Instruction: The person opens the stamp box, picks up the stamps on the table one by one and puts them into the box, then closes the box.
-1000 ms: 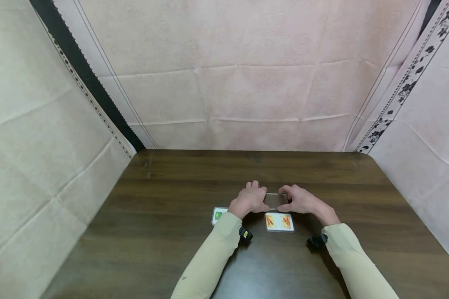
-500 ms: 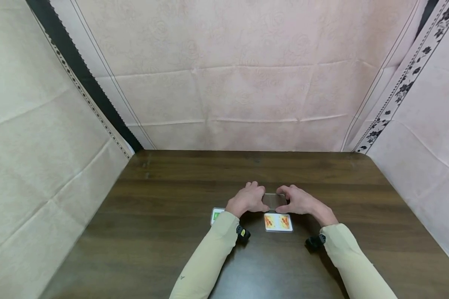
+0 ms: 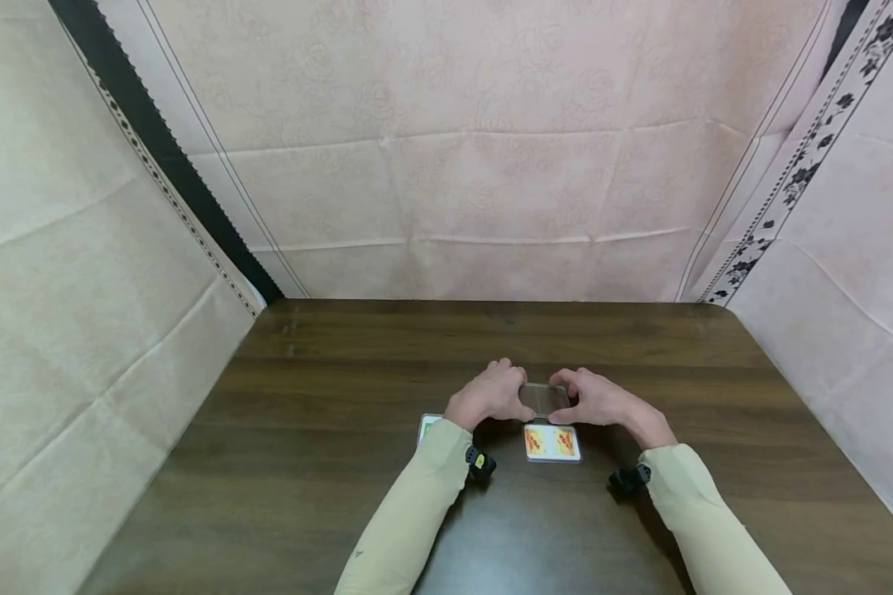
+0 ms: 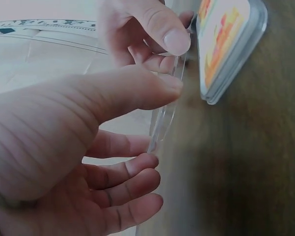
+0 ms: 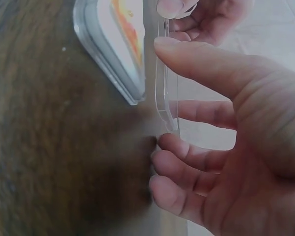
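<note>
A clear plastic lid point(image 3: 545, 399), rectangular with rounded corners, spans the space between both hands. My left hand point(image 3: 492, 392) grips its left end, thumb along the near edge and fingers at the far side. The right hand point(image 3: 594, 397) holds the opposite end the same way. Both wrist views show the transparent rim point(image 5: 162, 101) pinched between thumb and index finger. Just on the near side of the lid lies a stack of cards point(image 3: 552, 443) in a clear case, the top one white with two orange-yellow pictures. Its thick edge point(image 4: 233, 64) shows in the left wrist view.
A second white card with a green picture point(image 3: 427, 423) lies to the left, partly hidden by the left wrist and sleeve. The brown wooden table point(image 3: 387, 347) extends around the hands. Pale cloth panels point(image 3: 476, 198) stand along its back and sides.
Both hands keep their hold on the lid and hardly move. The left forearm has shifted slightly left and covers more of the green card; the whole view has drifted a little.
</note>
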